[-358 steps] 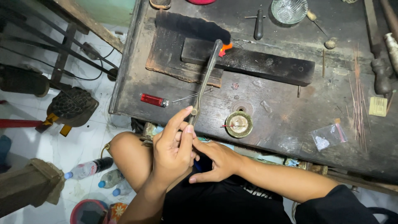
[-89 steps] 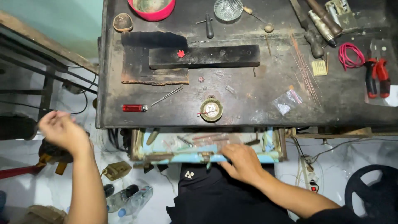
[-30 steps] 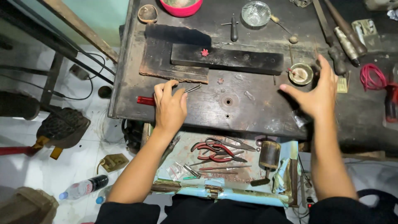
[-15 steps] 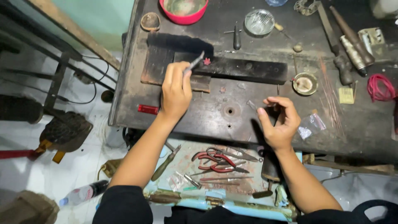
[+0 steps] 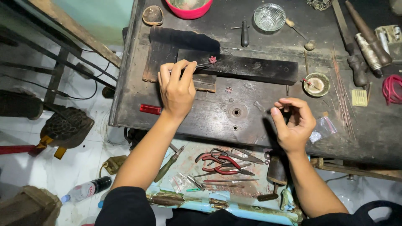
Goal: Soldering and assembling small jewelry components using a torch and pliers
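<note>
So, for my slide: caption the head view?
Left hand holds tweezers at a red flower piece; right hand hovers.

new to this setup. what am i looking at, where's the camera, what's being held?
One picture, from a camera worn on a person's head, looking down at a dark, worn workbench. No machine: two bare hands. The left hand holds thin tweezers whose tip reaches toward a small red flower-shaped piece on a black block. The right hand hovers with curled fingers; whether it holds anything cannot be told. Below, an open drawer holds red-handled pliers.
</note>
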